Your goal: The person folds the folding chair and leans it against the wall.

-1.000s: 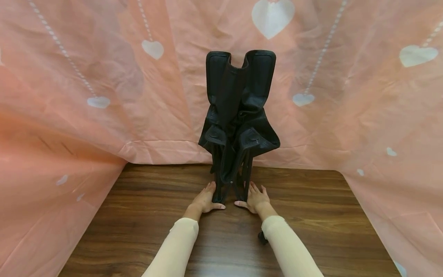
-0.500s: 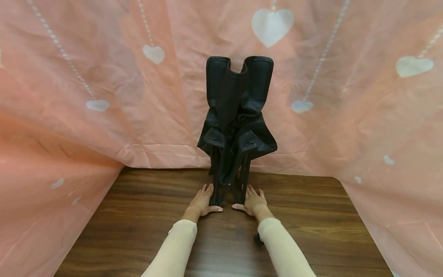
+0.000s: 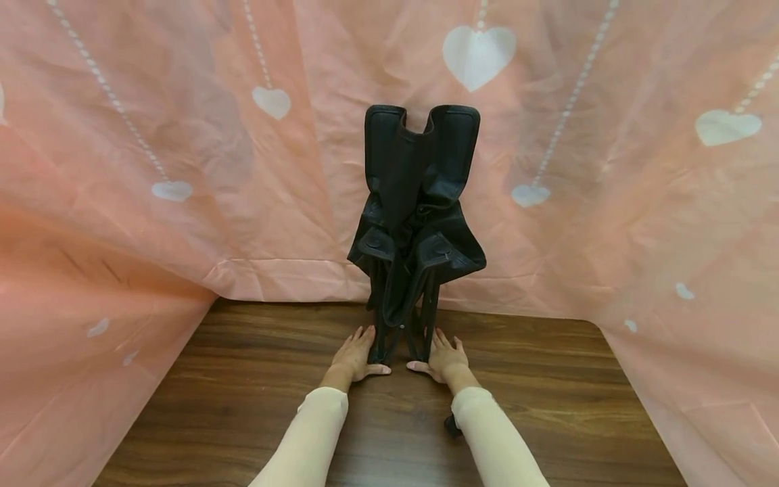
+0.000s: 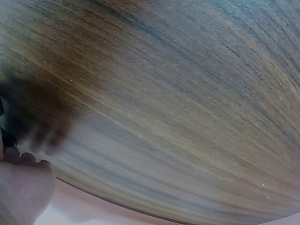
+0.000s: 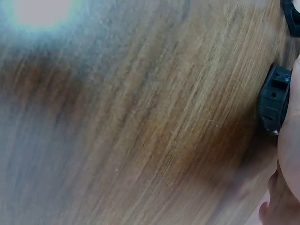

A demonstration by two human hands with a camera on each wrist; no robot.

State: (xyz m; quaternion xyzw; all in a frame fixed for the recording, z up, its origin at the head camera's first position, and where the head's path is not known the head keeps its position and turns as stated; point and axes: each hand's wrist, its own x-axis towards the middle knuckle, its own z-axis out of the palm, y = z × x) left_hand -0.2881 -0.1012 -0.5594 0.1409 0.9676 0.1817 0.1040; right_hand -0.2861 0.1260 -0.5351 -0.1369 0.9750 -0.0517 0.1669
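A black folding fabric chair (image 3: 402,182) stands upright and folded on the wooden table, its gathered cloth above thin legs. My left hand (image 3: 349,355) lies beside its left foot, fingers straight and thumb pointing inward in front of the foot. Mirroring this, my right hand (image 3: 447,358) rests against the right foot, thumb also turned inward. The left wrist view catches only the edge of my left hand (image 4: 26,190) at the lower left. In the right wrist view, a black plastic foot (image 5: 274,101) touches my right hand (image 5: 289,150). Parts of the fingers are hidden behind the legs.
The brown wooden table (image 3: 548,392) extends to both sides. A pink curtain (image 3: 274,203) with white hearts hangs behind it and along both sides. A small black object (image 3: 452,426) sits under my right forearm near the cuff.
The head view has tilted slightly, so curtain, chair and hands all appear a little lower. Both hands stay at the chair's feet, and the chair keeps its folded shape.
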